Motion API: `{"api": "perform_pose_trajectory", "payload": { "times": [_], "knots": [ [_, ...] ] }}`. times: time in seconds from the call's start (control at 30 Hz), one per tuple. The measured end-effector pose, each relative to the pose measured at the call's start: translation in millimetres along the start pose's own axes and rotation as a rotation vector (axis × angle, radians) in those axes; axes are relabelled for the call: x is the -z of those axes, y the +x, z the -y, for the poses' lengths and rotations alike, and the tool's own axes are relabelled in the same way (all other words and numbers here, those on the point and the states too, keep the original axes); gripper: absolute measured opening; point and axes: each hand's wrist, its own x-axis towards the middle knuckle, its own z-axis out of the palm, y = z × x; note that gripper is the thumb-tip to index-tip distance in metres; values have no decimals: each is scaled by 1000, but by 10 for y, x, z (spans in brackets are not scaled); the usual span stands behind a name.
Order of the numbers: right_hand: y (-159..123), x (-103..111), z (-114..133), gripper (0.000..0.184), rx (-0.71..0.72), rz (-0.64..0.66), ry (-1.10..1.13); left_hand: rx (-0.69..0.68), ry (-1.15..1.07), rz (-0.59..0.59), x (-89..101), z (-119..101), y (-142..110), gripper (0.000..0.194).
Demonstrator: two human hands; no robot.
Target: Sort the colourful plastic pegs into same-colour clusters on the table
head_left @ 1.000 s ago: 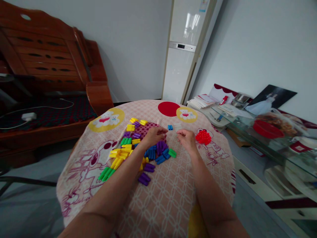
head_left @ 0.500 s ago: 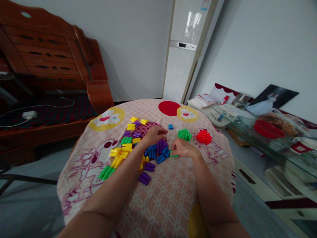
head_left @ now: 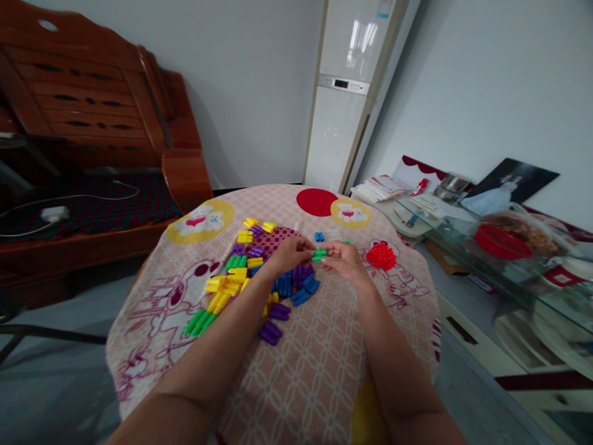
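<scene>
Between my two hands is a small green plastic building piece (head_left: 319, 254) of joined tubes. My left hand (head_left: 293, 253) pinches its left end, and my right hand (head_left: 343, 258) grips its right end. The green cluster behind my right hand is almost wholly hidden. Below and left of my hands lie blue pieces (head_left: 303, 290), purple pieces (head_left: 270, 332) and several yellow pieces (head_left: 227, 285). More green pieces (head_left: 200, 322) sit at the pile's near left. To the right of my right hand is a red cluster of pieces (head_left: 381, 256).
A patterned cloth covers the round table (head_left: 319, 377). Past its right edge stands a glass-topped cabinet (head_left: 491, 266) with a red bowl (head_left: 503, 241). A wooden bench (head_left: 88, 117) is at the left, and a tall white air conditioner (head_left: 340, 123) stands behind.
My right hand has lifted a green piece from the cloth and moved up and slightly right. My left hand, open before, now pinches the piece's other end.
</scene>
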Motion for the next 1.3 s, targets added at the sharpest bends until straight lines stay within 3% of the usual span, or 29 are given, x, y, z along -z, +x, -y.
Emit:
{"api": "perform_pose_trajectory", "payload": {
  "times": [0.13, 0.23, 0.33, 0.4, 0.53, 0.67, 0.83, 1.0, 1.17, 1.3],
  "knots": [
    [6, 97, -50, 37, 75, -200, -150, -19, 61, -69, 160, -44, -16, 25],
    [8, 209, -73, 33, 150, -394, -458, -49, 275, -276, 477, -86, -82, 29],
    [1, 256, -65, 25, 208, -419, -819, 36, 508, -493, 834, -107, -188, 31],
    [-6, 230, -55, 21, 206, -383, -1015, 105, 642, -550, 1028, -100, -265, 31],
    [-16, 119, -60, 17, 148, -293, -1291, 228, 864, -527, 1291, -31, -402, 26],
    [-13, 65, -96, 15, 122, -229, -1405, 343, 961, -475, 1440, 65, -501, 25],
    [-12, 83, -126, 15, 142, -220, -1425, 483, 945, -333, 1513, 100, -585, 24],
    [-14, 93, -128, 15, 160, -242, -1414, 579, 868, -289, 1544, 33, -634, 35],
    [-26, 67, -118, 17, 211, -333, -1335, 524, 784, -194, 1495, 13, -668, 49],
    [-23, 65, -141, 20, 251, -383, -1239, 390, 716, -186, 1454, 3, -663, 42]
  ]
}}
